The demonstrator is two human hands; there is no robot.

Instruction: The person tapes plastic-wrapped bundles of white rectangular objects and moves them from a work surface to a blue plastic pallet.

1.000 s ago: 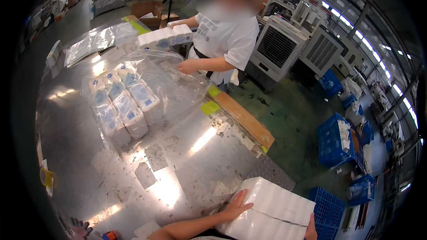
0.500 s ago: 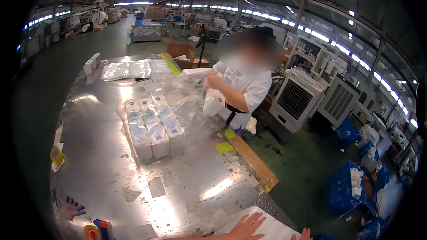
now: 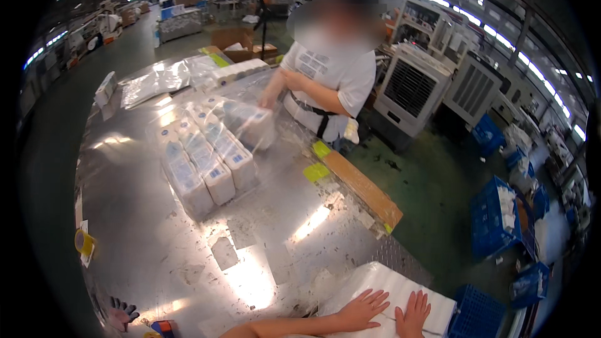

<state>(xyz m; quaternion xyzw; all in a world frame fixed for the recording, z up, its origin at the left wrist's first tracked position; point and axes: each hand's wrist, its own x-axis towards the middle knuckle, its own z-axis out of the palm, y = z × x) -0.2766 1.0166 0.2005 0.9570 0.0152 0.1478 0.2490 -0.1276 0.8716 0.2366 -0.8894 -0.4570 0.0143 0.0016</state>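
Note:
My left hand (image 3: 363, 310) lies flat with fingers spread on a white plastic-wrapped pack (image 3: 375, 278) at the near right table edge. Beside it, my right hand (image 3: 412, 315) rests on the same pack, fingers stretched out. Neither hand grips anything. Farther off, several long white packs with blue marks (image 3: 201, 156) lie side by side in a clear plastic bag on the metal table (image 3: 138, 213). A co-worker (image 3: 325, 81) across the table has both hands by the bag's far right end, near another white pack (image 3: 258, 126) in the plastic.
A tape dispenser (image 3: 163, 328), a grey-fingered glove (image 3: 121, 314) and a yellow tape roll (image 3: 84, 241) lie along the left side. Silver plastic sheets (image 3: 156, 84) are at the back. Blue crates (image 3: 494, 219) and an air cooler (image 3: 414, 87) stand right of the table.
The co-worker's hands have come down toward the table with the pack, which now lies lower beside the others. My view has shifted, showing more of the pack under my hands.

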